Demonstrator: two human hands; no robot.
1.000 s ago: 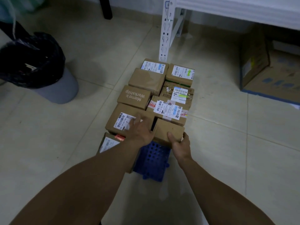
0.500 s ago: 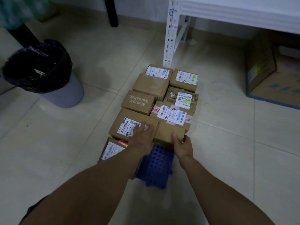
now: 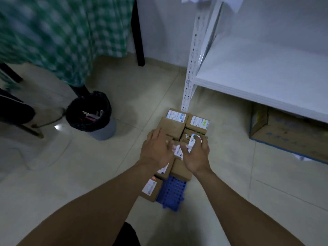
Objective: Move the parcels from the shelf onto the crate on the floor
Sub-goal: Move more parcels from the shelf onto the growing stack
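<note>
Both grips wide & empty: left hand (image 3: 156,150) and right hand (image 3: 197,155), fingers spread, over the parcels (image 3: 174,125), seemingly not touching (blurry). Parcels sit packed tight on the blue crate (image 3: 172,192), on the floor by the shelf (image 3: 257,73). Cardboard boxes: stiff, prob. light, tape maybe slick; take each by opposite sides w/ both hands.
</note>
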